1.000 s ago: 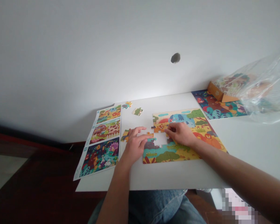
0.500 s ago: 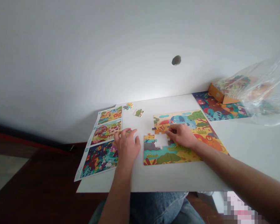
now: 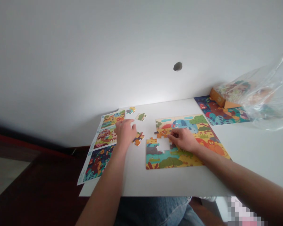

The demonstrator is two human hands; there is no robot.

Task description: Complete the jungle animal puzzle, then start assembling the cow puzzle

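A jigsaw puzzle (image 3: 176, 160) with an animal scene lies partly assembled on the white table, with a gap left of its centre. My right hand (image 3: 184, 140) rests over it, thumb and fingertips pinched at a puzzle piece beside an orange spotted section (image 3: 162, 134); the fingers partly hide it. My left hand (image 3: 125, 133) is open, fingers stretched over the right edge of a printed picture sheet (image 3: 94, 161). Just right of that hand lies a loose puzzle piece (image 3: 138, 139), partly covered by it. Farther back are a green piece (image 3: 141, 116) and a yellow-and-blue piece (image 3: 131, 110).
At the back right, a dark picture sheet (image 3: 208, 110) lies under an orange box (image 3: 218, 97) and a clear plastic bag (image 3: 269, 100). A white wall (image 3: 132, 56) with a round hole (image 3: 177, 66) rises behind the table (image 3: 179, 185).
My left hand has moved up and slightly left, uncovering the loose puzzle piece beside it. My right hand stays at the same spot on the puzzle. The view has shifted slightly.
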